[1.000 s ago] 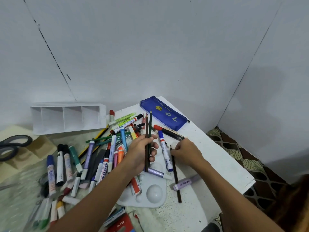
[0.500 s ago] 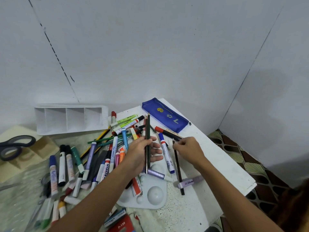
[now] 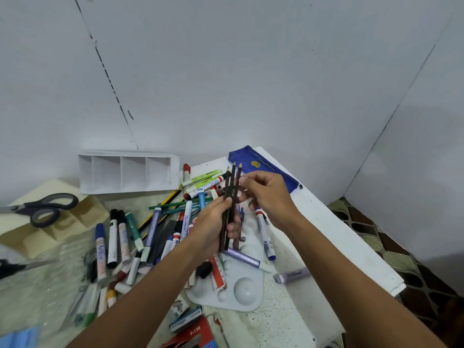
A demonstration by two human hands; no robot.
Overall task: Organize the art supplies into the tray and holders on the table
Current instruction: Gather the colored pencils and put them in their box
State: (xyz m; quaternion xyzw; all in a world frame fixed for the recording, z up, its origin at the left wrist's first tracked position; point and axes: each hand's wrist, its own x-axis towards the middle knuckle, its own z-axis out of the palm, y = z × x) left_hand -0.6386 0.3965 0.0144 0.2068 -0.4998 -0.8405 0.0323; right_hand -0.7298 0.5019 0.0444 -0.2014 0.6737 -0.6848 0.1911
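My left hand (image 3: 213, 228) grips a bundle of three dark pencils (image 3: 232, 187), points up, above the table's middle. My right hand (image 3: 268, 194) pinches the rightmost pencil of that bundle near its upper half. Below them lies a white paint palette (image 3: 241, 295). A heap of markers and pens (image 3: 150, 229) spreads to the left. A white holder with several compartments (image 3: 125, 172) lies by the wall. A beige tray (image 3: 62, 227) at the left carries grey-handled scissors (image 3: 42, 207).
A blue pencil pouch (image 3: 266, 167) lies at the table's far corner. A lilac marker (image 3: 291, 275) and a blue-capped white marker (image 3: 263, 234) lie right of the palette. A red box (image 3: 190, 335) is at the near edge. Patterned floor shows at the right.
My right hand lifted the dark pencil off the table and brought it up against the two in my left hand. Both hands rose and moved toward the wall.
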